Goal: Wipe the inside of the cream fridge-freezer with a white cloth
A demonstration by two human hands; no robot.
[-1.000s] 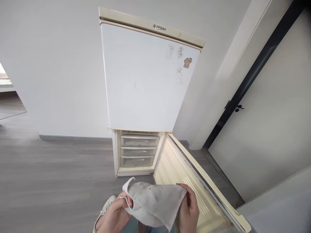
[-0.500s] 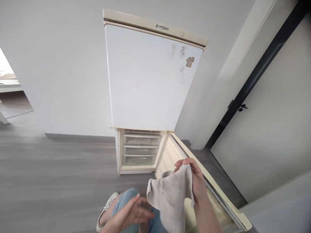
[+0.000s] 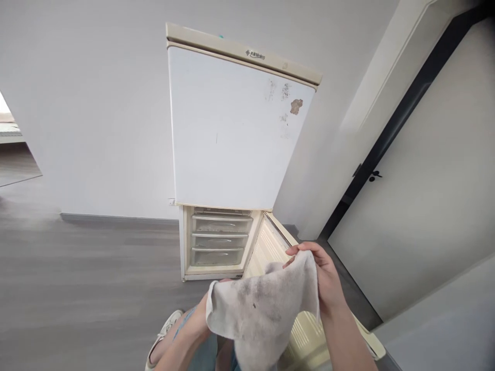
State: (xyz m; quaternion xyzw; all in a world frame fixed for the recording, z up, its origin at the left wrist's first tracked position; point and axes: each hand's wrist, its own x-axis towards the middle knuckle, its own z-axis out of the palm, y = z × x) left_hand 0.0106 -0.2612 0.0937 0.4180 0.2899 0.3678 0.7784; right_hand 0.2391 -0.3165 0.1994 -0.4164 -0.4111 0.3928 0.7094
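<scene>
A greyish-white cloth (image 3: 266, 314) with dark smudges hangs in front of me, spread between my hands. My right hand (image 3: 325, 273) pinches its upper right part, fingers closed over the edge. At the cloth's left edge, my left hand (image 3: 201, 315) reaches behind it; the cloth covers most of its fingers, so I cannot tell their grip. Behind the cloth is the open lower door (image 3: 270, 242) of a fridge, its ribbed cream inner side partly covered. To the left of that door, the lower compartment shows several clear drawers (image 3: 219, 241).
The fridge's white upper door (image 3: 232, 129) is closed, with brown and dark marks near its top right. A room door with a black handle (image 3: 375, 176) stands at the right. Grey wood-look floor (image 3: 96, 288) extends left. My shoe (image 3: 166, 330) is below.
My left hand has moved from below the cloth to behind its left edge. The cloth is spread wider, showing more dark smudges. My right hand has shifted slightly right, still gripping it.
</scene>
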